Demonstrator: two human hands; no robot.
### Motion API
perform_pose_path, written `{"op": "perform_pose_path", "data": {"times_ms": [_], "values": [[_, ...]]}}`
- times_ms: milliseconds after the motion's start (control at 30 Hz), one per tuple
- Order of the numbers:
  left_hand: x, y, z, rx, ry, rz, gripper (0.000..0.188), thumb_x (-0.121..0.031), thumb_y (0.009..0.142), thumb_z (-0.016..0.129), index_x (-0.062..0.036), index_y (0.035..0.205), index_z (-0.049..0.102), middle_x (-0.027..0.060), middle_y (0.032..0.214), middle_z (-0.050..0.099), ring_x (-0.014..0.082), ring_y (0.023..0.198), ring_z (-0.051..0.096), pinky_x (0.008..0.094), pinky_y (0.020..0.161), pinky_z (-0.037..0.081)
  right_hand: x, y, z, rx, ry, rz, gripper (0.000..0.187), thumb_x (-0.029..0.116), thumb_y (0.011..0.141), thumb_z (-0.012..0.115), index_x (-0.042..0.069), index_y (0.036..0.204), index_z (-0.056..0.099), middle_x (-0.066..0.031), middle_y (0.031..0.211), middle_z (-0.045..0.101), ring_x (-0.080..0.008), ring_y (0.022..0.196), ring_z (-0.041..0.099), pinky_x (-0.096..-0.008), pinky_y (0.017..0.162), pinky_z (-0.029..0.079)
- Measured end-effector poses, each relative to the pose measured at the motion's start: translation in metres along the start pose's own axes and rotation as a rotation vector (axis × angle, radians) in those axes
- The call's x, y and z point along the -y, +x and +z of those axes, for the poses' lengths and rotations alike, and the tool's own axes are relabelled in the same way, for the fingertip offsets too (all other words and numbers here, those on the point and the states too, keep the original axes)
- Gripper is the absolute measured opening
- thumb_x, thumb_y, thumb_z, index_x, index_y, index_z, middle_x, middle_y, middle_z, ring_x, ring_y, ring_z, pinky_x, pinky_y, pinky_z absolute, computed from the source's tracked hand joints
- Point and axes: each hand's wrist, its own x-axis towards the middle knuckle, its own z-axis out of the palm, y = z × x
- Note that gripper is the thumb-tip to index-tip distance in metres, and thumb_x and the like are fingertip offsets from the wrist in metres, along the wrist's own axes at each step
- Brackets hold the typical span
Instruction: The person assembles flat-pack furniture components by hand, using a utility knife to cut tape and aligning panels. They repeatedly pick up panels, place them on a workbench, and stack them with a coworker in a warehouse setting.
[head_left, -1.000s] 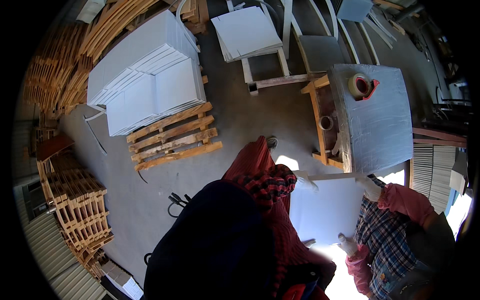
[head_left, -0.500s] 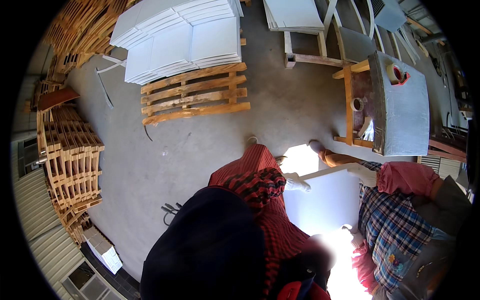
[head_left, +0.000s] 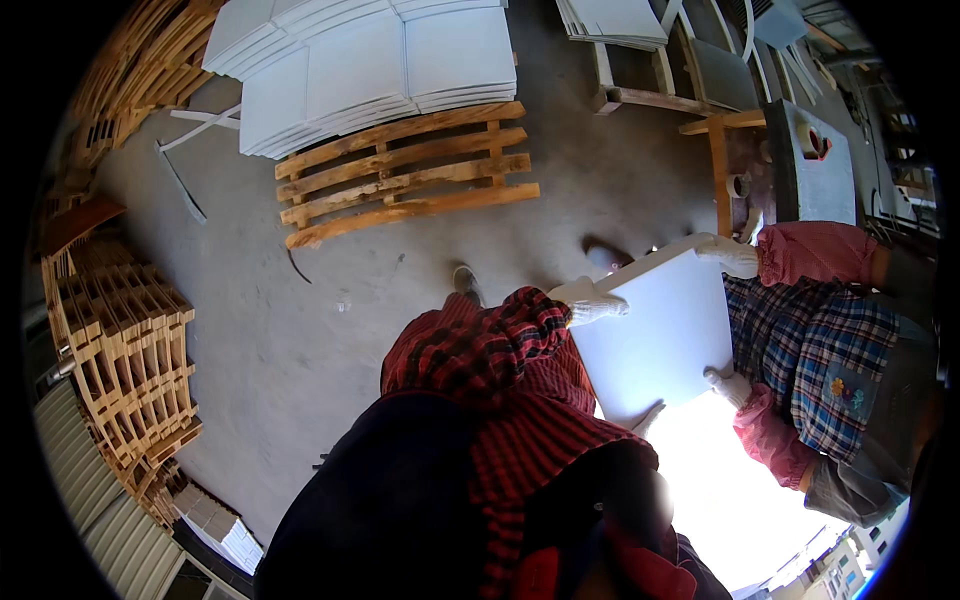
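Observation:
A flat white board (head_left: 655, 335) is held up between me and a co-worker on the right. My left hand (head_left: 590, 301), in a white glove, is closed on the board's far left corner. Down at its near left corner, my right hand (head_left: 650, 418) grips the edge; only a small part of it shows, the rest being hidden by my red-and-black checked sleeve and the glare. Opposite, the co-worker's gloved hands hold the right side, one hand (head_left: 730, 257) at the far corner and the other hand (head_left: 730, 386) at the near one.
Stacked white boards (head_left: 365, 70) lie on a wooden pallet (head_left: 410, 180) ahead. More pallets (head_left: 125, 350) are piled at the left. A table (head_left: 815, 170) with tape rolls stands at the far right, behind the co-worker (head_left: 810, 340). Bright light floods the floor below the board.
The board has risen and turned, and more of its face shows. My left hand has moved up with it, and part of my right hand has come into sight. The co-worker's hands have moved up too.

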Motion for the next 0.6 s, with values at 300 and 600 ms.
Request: {"op": "perform_pose_path", "data": {"times_ms": [300,600], "values": [[-0.047,-0.056,-0.188,0.009,0.082,0.034,0.066,-0.04,0.087,0.069,0.0124,0.123,0.055,0.0176,0.11,0.067,0.0212,0.098,0.065,0.0298,0.083,0.051,-0.066,-0.067,0.205,-0.168,-0.148,0.037,0.087,0.072,0.095,0.014,0.007,0.153,0.018,-0.0149,0.153,0.03,-0.0331,0.139,0.034,-0.0477,0.113,0.032],[-0.067,-0.028,-0.347,-0.021,0.004,0.048,0.049,-0.04,0.078,0.071,0.006,0.092,0.071,0.0163,0.083,0.069,0.0238,0.076,0.064,0.0335,0.075,0.051,-0.113,0.015,0.302,-0.089,-0.049,0.077,0.098,0.077,0.082,0.053,0.017,0.153,0.02,-0.0096,0.153,0.031,-0.0318,0.136,0.037,-0.0491,0.106,0.043]]}}
